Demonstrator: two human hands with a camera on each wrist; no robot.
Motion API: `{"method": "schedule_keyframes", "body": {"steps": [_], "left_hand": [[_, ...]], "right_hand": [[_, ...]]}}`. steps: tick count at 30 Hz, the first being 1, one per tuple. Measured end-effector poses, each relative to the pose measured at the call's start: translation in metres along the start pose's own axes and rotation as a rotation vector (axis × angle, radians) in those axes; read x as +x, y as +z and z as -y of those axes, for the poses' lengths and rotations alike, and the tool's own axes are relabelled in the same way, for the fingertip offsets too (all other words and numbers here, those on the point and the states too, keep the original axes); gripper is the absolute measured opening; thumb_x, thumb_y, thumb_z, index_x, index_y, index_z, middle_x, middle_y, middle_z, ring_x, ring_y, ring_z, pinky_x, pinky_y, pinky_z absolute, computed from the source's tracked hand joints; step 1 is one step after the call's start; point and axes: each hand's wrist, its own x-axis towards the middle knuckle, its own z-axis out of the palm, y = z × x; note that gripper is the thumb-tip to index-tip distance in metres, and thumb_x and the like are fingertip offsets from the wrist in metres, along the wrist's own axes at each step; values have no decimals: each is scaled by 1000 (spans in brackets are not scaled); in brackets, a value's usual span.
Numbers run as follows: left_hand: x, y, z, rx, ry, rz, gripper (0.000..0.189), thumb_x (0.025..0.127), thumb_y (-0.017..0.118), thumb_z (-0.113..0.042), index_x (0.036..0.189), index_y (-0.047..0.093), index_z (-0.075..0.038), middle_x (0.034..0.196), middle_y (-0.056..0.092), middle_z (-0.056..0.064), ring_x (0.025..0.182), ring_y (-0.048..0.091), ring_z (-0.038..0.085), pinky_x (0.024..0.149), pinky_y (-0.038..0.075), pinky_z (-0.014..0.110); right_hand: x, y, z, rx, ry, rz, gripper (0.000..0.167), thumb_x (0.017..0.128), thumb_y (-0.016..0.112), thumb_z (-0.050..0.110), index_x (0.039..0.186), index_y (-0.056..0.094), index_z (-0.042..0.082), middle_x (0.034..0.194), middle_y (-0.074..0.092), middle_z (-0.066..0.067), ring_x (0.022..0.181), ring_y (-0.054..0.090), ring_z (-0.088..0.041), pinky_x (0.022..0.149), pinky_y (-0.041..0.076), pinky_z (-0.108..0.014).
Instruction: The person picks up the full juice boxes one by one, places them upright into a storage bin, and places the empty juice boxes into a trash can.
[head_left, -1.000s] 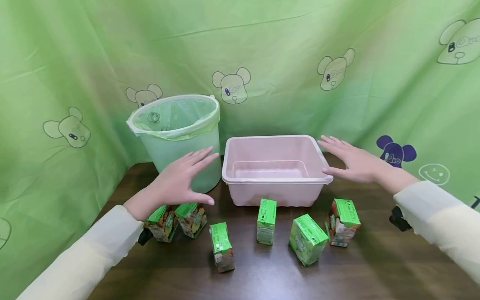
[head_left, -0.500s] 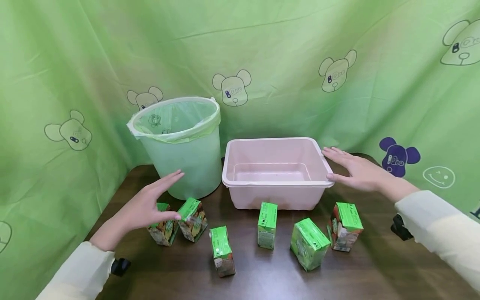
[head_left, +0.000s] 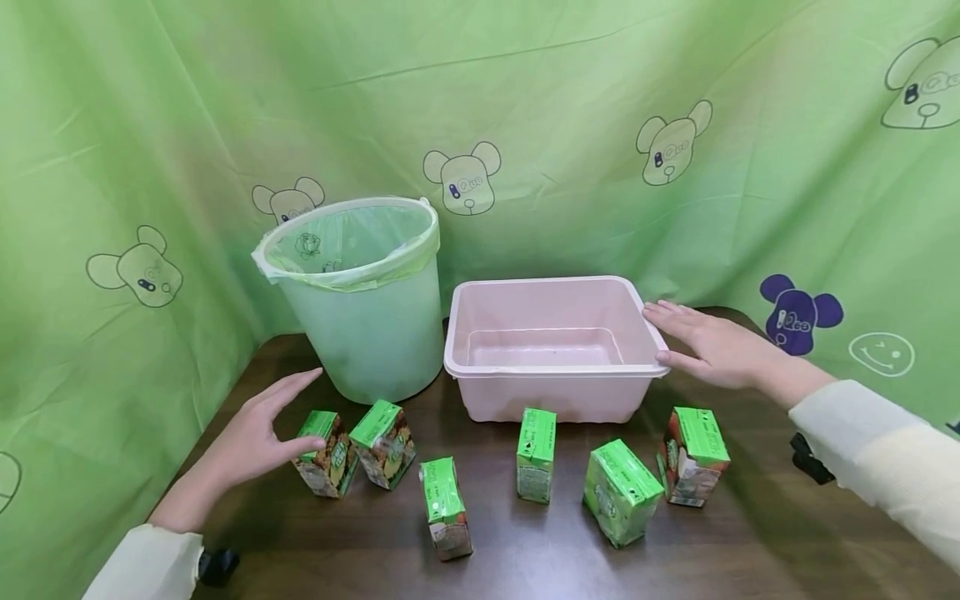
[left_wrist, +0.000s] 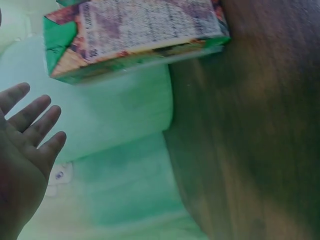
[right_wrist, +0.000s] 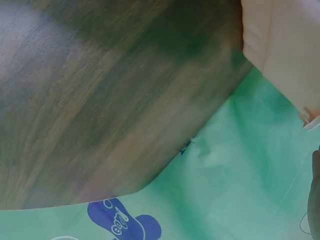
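My left hand (head_left: 251, 437) is beside the leftmost small green-topped carton (head_left: 327, 467), fingers apart and extended, holding nothing. The thumb overlaps that carton in the head view, but I cannot tell whether it touches. In the left wrist view, a printed carton (left_wrist: 145, 35) appears beyond the spread fingers (left_wrist: 35, 117). At the right rim of a pink plastic tub (head_left: 558, 371), my right hand (head_left: 720, 346) has its fingers extended along the edge; contact is hard to tell. A sliver of that hand shows in the right wrist view, with the tub's wall (right_wrist: 290, 45) above it.
A green bin (head_left: 367, 333) with a liner stands left of the tub. More cartons stand in front: one beside the leftmost (head_left: 385, 446), then others (head_left: 445, 508), (head_left: 536, 457), (head_left: 622, 492), (head_left: 693, 458) across the dark wooden table (head_left: 540, 558). Green cloth (head_left: 555, 100) hangs behind.
My left hand has moved left and down, from in front of the bin to beside the leftmost carton. The right hand stays almost in place at the tub's rim; the cartons have not moved.
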Motion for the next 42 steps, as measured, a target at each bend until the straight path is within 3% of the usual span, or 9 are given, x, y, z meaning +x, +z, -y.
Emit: {"method": "schedule_keyframes", "body": {"steps": [9,17,21,24,29,34,42], "left_hand": [[-8,11,18,-34,-82,91,93,78,82,-39,153,30,-21,152,34,14,135,33,44,97,36,68],[-9,22,32,-227,-75,186,106,67,90,-31,153,29,-14,152,34,15,137,29,43,98,33,68],[-8,28,35,-326,-88,213,98,68,90,-26,149,36,-18,148,41,7,134,36,32,99,40,54],[-7,30,35,-380,-112,227,87,69,89,-23,143,43,-25,142,47,3,124,47,22,92,47,38],[-5,30,34,-475,-132,253,76,71,88,-17,137,49,-19,130,54,11,102,58,16,79,52,30],[-5,30,35,-473,-135,261,74,71,88,-17,135,50,-13,122,57,11,96,60,16,76,53,30],[1,17,30,-391,-126,220,73,72,88,-21,134,52,-14,119,59,8,95,59,14,75,53,30]], "right_hand": [[-1,4,-2,-47,-62,-2,63,98,58,31,147,36,-2,151,35,-21,141,25,-39,117,18,-38],[-2,3,-2,-40,-73,-21,65,97,59,33,146,38,-3,149,37,-22,138,30,-43,115,24,-43],[-3,3,-2,-42,-77,-11,64,97,58,32,146,37,-4,149,37,-23,137,30,-43,115,23,-43],[-3,3,-2,-49,-81,-9,63,98,57,31,146,36,-4,149,37,-24,137,31,-44,116,20,-41],[-3,3,-2,-39,-58,2,63,98,57,30,147,35,-3,150,36,-24,138,29,-44,117,20,-41],[-3,4,-1,-24,-17,19,64,97,59,30,148,35,-2,151,35,-21,140,27,-40,113,26,-49],[-2,3,-2,-20,9,21,65,97,59,30,149,35,0,152,34,-19,141,26,-39,111,29,-53]]}}
